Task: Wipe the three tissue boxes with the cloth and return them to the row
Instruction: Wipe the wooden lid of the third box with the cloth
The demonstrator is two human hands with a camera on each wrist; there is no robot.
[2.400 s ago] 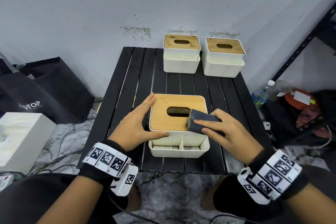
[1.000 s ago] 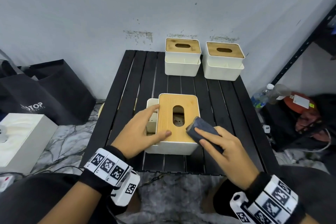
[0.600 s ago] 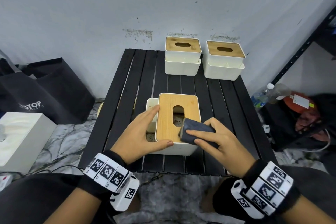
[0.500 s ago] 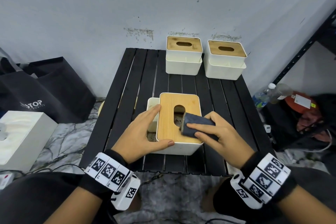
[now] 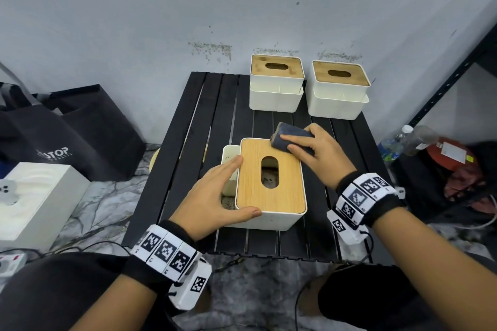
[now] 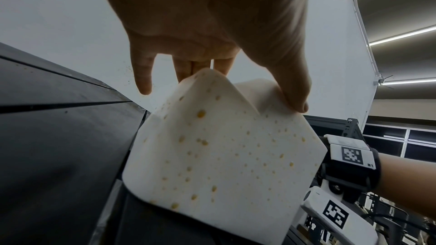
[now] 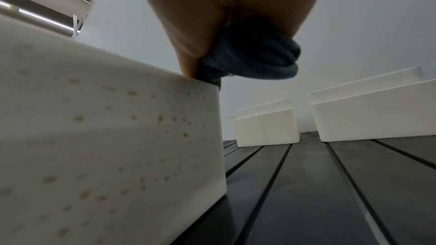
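From the head we see the near box (image 5: 270, 185), wooden lid and oval slot up, in the middle of the black slatted surface (image 5: 193, 126). Only the wrist views show us the yellowish specks across its white walls. Our left hand (image 5: 212, 199) lies with straight fingers along the box's left side, thumb across the near edge. Our right hand (image 5: 314, 153) grips the folded dark cloth (image 5: 289, 137), which presses on the lid's far right corner. The second box (image 5: 277, 86) and third box (image 5: 338, 90) stand side by side at the wall, well apart from it.

White box (image 5: 269, 220), wood-grain lid (image 5: 250, 183), dark blue cloth (image 5: 289, 133).
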